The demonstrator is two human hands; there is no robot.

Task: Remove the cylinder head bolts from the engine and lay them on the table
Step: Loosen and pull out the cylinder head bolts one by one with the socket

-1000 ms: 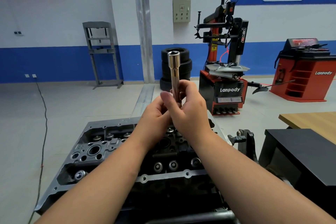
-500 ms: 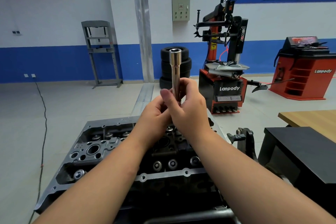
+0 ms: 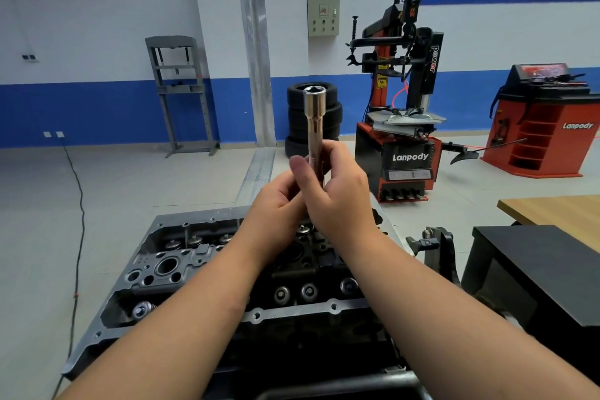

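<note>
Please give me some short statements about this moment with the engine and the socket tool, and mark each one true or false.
1. Both hands hold the long socket tool upright above the cylinder head. True: the left hand and the right hand grip its lower part.
2. The open end of the socket points down into the engine. False: it points up, toward the ceiling.
3. A stack of tyres stands behind the tool, by the blue wall. True.
4. The wooden table is on the person's left. False: it is on the right.
5. The socket sits on a bolt now. False: it is held in the air above the head.
</note>
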